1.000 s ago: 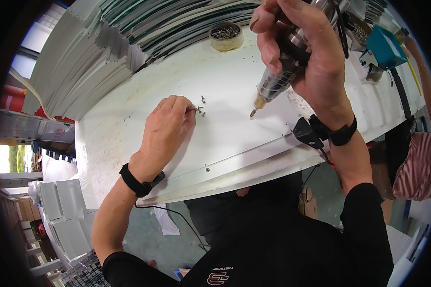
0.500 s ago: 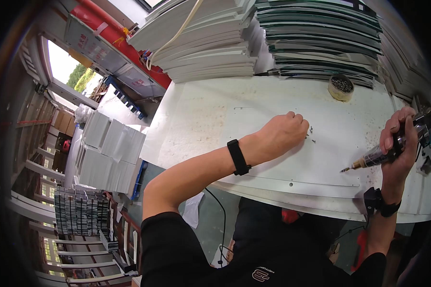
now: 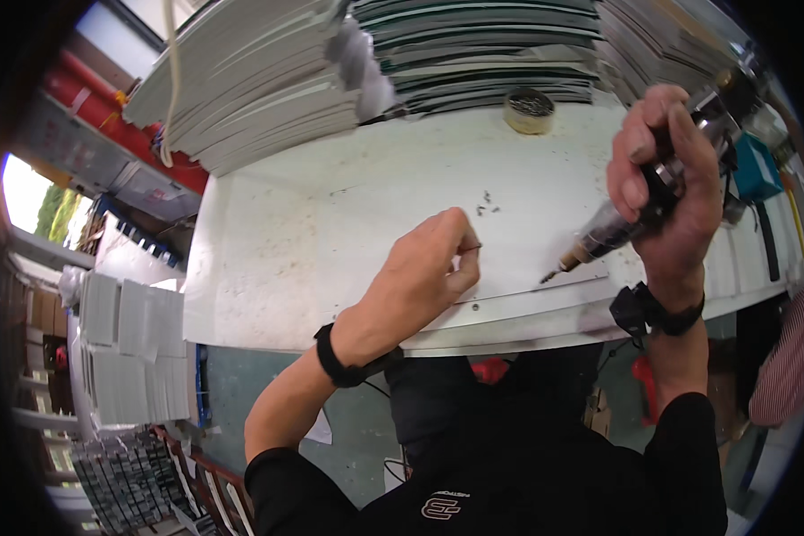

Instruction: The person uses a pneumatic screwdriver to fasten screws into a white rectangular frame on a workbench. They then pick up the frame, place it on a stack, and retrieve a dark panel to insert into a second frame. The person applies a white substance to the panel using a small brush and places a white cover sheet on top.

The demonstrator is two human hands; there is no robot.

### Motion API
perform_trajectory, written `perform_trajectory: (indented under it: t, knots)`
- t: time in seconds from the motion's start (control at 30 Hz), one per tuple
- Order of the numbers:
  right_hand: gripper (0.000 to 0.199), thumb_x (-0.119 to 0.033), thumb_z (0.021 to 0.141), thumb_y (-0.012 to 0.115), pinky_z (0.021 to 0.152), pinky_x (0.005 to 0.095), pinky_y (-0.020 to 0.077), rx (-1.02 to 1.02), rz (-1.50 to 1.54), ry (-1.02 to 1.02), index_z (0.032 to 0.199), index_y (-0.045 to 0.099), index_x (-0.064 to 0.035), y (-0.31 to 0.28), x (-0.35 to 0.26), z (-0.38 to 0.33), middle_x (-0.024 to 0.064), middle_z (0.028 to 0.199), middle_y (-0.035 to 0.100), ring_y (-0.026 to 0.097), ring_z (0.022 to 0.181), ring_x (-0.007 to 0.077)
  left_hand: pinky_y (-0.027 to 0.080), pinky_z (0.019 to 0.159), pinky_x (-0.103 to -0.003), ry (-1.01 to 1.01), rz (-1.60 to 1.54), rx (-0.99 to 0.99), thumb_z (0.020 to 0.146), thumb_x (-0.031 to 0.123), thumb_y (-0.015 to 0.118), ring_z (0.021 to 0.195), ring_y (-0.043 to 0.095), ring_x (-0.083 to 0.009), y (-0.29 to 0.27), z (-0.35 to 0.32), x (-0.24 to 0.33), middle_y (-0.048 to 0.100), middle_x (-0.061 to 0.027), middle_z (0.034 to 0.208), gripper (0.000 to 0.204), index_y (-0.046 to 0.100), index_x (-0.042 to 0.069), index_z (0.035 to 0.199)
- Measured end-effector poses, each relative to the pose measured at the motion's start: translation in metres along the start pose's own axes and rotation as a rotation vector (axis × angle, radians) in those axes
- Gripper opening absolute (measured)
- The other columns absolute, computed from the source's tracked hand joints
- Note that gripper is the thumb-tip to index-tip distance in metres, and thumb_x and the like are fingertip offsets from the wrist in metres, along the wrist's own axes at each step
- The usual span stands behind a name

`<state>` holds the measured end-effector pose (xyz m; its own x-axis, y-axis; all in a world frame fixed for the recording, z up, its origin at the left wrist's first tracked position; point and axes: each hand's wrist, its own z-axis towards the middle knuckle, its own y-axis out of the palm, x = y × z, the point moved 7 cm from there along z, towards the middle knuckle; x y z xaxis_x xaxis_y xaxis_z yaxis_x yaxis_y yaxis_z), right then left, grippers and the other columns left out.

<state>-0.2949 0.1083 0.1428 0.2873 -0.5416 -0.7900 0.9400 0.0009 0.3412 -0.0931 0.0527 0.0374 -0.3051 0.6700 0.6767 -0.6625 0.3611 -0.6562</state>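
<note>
My left hand [image 3: 417, 268] is closed in a pinch above a flat white panel [image 3: 393, 214], with a small dark screw [image 3: 474, 247] just showing at its fingertips. Several loose screws [image 3: 487, 206] lie on the panel beyond that hand. In my right hand [image 3: 665, 179] is a power screwdriver [image 3: 609, 225], the fingers wrapped round its dark body. Its thin bit slants down to the left, over the panel's near right part; whether the tip touches cannot be made out.
A round tub of screws [image 3: 529, 114] stands at the back of the white worktable [image 3: 250, 304]. Behind it rise stacks of white [image 3: 250, 89] and dark-edged panels [image 3: 491, 54]. A teal box [image 3: 759, 168] sits at the right. More white stacks [image 3: 134, 348] stand off to the left.
My left hand has drawn back from the loose screws toward the near edge, now pinching a screw. The screwdriver stays in my right hand. The whole view has swung to the right.
</note>
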Motion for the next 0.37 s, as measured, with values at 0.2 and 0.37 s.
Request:
perform_trajectory:
  t: [0.2, 0.37]
  knots:
    - [0.026, -0.03, 0.112, 0.047, 0.044, 0.0181, 0.0416, 0.006, -0.004, -0.123, 0.108, 0.049, -0.0044, -0.021, -0.017, 0.005, 0.0022, 0.086, 0.054, 0.05, 0.056, 0.0036, 0.057, 0.079, -0.031, -0.085, -0.266, 0.114, 0.092, -0.002, 0.07, 0.083, 0.068, -0.0189, 0.003, -0.041, 0.008, 0.07, -0.0094, 0.097, 0.021, 0.064, 0.002, 0.111]
    - [0.024, -0.03, 0.113, 0.046, 0.041, 0.016, 0.0396, -0.032, -0.007, -0.089, 0.109, 0.045, -0.0063, -0.016, -0.004, 0.004, 0.0005, 0.086, 0.05, 0.046, 0.053, 0.0022, 0.057, 0.079, -0.03, 0.006, 0.006, 0.481, 0.093, -0.004, 0.068, 0.088, 0.07, -0.0201, -0.082, -0.064, 0.01, 0.072, -0.0098, 0.105, 0.033, 0.071, 0.006, 0.124]
